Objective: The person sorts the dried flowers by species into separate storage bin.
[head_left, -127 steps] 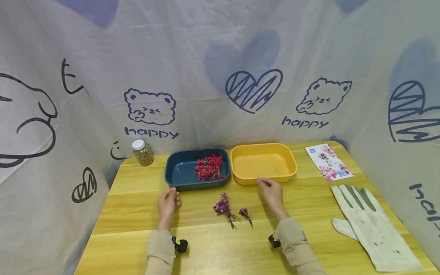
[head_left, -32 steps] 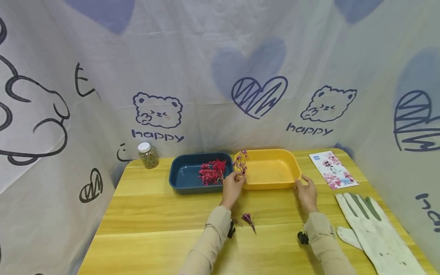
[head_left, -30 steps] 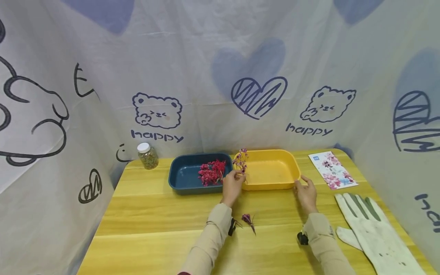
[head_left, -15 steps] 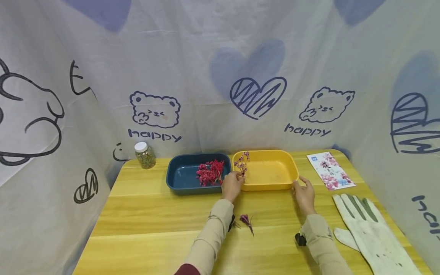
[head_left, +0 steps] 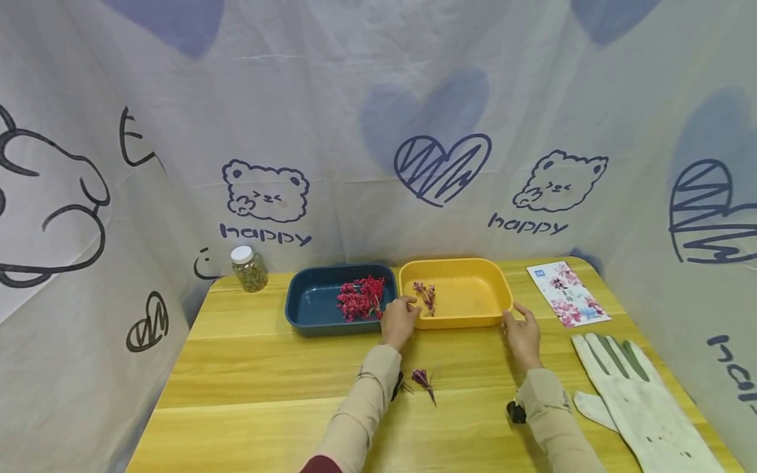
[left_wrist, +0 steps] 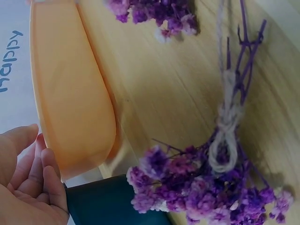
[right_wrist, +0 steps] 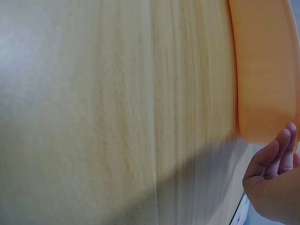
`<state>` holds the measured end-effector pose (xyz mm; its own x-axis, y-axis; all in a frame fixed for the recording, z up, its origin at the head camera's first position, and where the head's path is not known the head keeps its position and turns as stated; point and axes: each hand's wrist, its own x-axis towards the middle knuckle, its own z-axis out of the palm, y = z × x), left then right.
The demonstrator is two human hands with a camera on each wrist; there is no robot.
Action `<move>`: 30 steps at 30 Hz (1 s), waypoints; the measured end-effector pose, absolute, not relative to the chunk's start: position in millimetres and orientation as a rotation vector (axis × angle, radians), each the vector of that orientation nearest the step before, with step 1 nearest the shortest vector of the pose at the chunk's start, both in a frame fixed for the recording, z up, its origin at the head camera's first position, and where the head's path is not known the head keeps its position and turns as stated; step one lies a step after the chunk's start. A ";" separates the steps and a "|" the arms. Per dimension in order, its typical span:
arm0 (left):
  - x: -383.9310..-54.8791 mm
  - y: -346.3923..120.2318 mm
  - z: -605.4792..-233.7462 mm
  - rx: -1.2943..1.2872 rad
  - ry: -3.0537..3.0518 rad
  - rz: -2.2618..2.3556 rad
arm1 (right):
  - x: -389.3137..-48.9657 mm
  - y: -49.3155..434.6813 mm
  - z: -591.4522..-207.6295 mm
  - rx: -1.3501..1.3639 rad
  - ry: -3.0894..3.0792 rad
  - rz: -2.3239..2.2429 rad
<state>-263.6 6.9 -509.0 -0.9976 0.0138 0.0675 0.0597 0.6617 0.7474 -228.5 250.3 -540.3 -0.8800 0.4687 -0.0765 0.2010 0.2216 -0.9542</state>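
Observation:
Dried purple flowers (head_left: 427, 297) lie inside the yellow tray (head_left: 458, 322), at its left end. My left hand (head_left: 399, 320) is at the tray's front left corner, with thumb and fingertips slightly apart and nothing between them. At the front right corner, my right hand (head_left: 522, 334) touches the outside of the tray with its fingers. In the left wrist view, a bunch of purple flowers (left_wrist: 197, 187) tied with twine is close to the camera. A small purple bunch (head_left: 422, 378) lies on the table in front of the tray.
Left of the yellow tray stands a dark blue tray (head_left: 313, 330) with red dried flowers (head_left: 361, 297). A white-lidded jar (head_left: 251, 272) is at the back left. On the right lie a floral packet (head_left: 568, 293) and a pale glove (head_left: 644, 401). A printed curtain (head_left: 355, 197) surrounds the table.
The left hand reached from the left to the yellow tray with purple flowers, then let them go inside it. The right hand moved earlier to the tray's right corner and stays there.

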 end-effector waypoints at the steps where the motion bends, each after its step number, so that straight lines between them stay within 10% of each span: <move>1: -263.1 6.5 -508.9 -0.070 -2.807 -1.283 | -228.6 249.9 -540.4 -0.636 -2.268 1.710; 30: -150.0 -43.3 -532.9 0.262 -2.266 -1.973 | -221.8 245.6 -530.0 -0.630 -2.287 1.730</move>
<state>-150.0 -43.3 -532.9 -0.9770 -0.2125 -0.0188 -0.0479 0.1325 0.9900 -221.8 245.6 -530.0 -0.8879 0.4509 -0.0916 0.2108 0.2217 -0.9520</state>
